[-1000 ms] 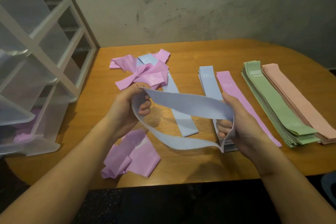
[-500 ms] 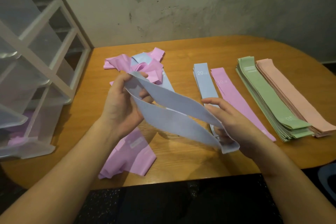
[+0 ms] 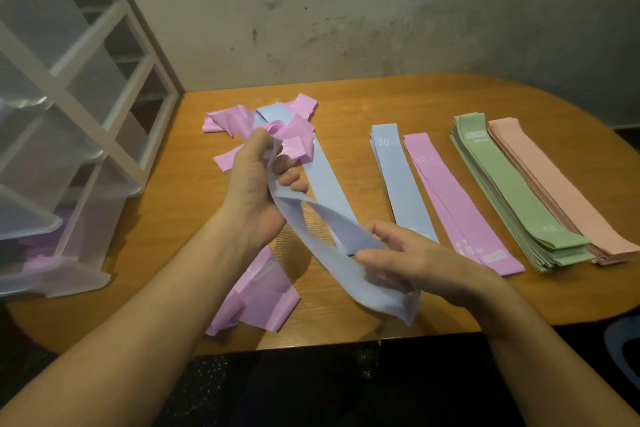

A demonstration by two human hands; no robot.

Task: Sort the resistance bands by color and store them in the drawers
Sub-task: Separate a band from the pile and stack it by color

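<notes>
Fingers point(image 3: 292, 180) grip blue band point(image 3: 311, 239) over wooden table point(image 3: 346, 100), concrete wall point(image 3: 381, 28) behind

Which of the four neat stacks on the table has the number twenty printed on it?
The blue stack, leftmost of the four; its far end reads 20. The pink stack beside it reads 10.

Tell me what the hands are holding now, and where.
A blue band: left hand grips its upper end, right hand pinches near its lower end.
</notes>
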